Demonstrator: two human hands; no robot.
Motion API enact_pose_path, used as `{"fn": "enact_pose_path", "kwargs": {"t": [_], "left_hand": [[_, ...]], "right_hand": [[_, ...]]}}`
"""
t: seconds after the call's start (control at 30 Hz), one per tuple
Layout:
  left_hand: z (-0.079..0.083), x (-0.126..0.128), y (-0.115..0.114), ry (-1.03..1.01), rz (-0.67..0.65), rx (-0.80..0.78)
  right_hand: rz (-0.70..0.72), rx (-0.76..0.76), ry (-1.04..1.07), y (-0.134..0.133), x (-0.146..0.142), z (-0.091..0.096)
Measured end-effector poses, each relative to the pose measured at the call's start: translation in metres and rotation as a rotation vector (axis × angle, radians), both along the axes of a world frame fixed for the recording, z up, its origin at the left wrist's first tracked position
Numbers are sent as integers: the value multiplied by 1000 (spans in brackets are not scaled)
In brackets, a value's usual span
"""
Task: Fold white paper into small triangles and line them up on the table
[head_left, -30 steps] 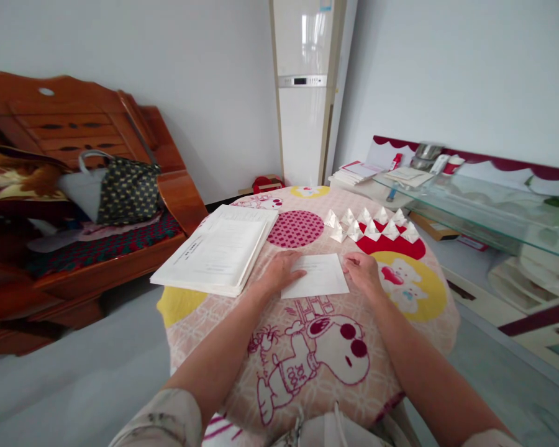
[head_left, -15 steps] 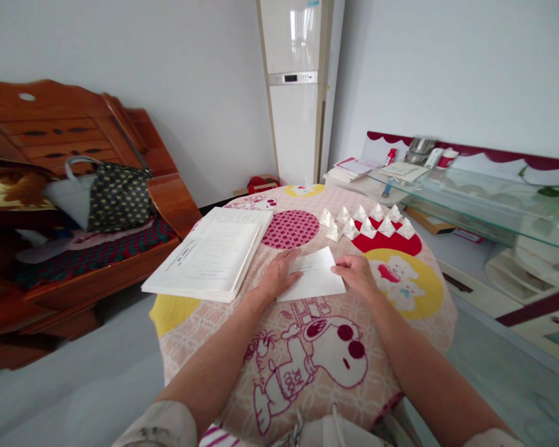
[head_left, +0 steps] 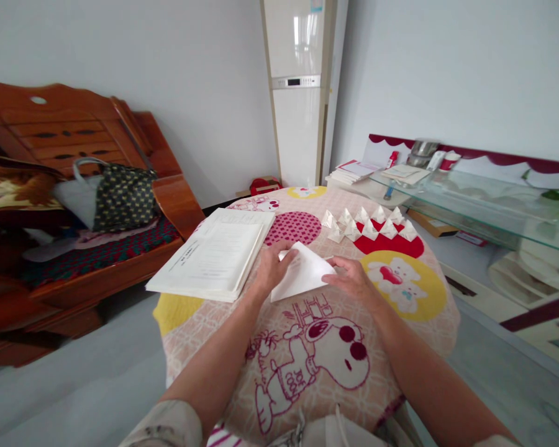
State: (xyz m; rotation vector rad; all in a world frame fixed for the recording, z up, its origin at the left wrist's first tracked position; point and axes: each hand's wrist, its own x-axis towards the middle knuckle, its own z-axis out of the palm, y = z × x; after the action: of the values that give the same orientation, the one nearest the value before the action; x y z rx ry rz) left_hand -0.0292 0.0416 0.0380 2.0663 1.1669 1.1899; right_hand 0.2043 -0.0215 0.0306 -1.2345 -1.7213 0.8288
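Observation:
A white sheet of paper [head_left: 302, 274] lies in front of me on the tablecloth, with one part lifted and bent over toward the left. My left hand [head_left: 274, 266] closes thumb and fingers on its upper left corner. At the paper's right edge, my right hand [head_left: 350, 276] grips the sheet between thumb and fingers. Left of my hands rests a thick stack of printed sheets [head_left: 214, 261]. Several folded white paper shapes with pointed tops [head_left: 370, 228] stand in rows at the back right of the table.
The round table wears a patterned tablecloth [head_left: 321, 372]. A glass-topped cabinet [head_left: 475, 192] stands close on the right, bearing papers, a metal pot [head_left: 423, 152] and a cup [head_left: 449, 161]. On the left is a wooden bench [head_left: 177, 205] with bags [head_left: 123, 195]; a tall white unit [head_left: 295, 130] stands behind.
The sheet lay flat before; now its far part is raised and folded over. My left hand has moved up to the corner, and my right hand has shifted slightly left.

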Motion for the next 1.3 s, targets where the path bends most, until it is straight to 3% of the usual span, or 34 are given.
{"fn": "enact_pose_path", "kwargs": {"t": [0.17, 0.4, 0.47, 0.57, 0.63, 0.7, 0.77, 0.9, 0.97, 1.3], "left_hand": [[11, -9, 0, -295, 27, -48], [25, -9, -11, -601, -82, -334], [26, -13, -12, -616, -150, -431], [17, -22, -4, -459, -273, -584], [8, -27, 2, -319, -289, -539], [1, -26, 5, -289, -206, -351], [1, -20, 1, -274, -264, -260], [9, 1, -16, -131, -512, -258], [11, 9, -22, -102, -574, -288], [18, 21, -21, -107, -494, -244]], "right_hand": [[58, 53, 104, 2, 5, 3], [-129, -20, 343, -5, 1, 18], [-165, -45, 399, -5, 2, 23], [-138, -150, 469, -4, 4, 26], [-65, -235, 478, -3, 4, 23], [13, -306, 461, -2, 1, 20], [80, -352, 441, -3, -4, 19], [175, -404, 414, -7, -13, 19], [181, -403, 402, -9, -15, 20], [199, -260, 274, -7, -14, 26]]}}
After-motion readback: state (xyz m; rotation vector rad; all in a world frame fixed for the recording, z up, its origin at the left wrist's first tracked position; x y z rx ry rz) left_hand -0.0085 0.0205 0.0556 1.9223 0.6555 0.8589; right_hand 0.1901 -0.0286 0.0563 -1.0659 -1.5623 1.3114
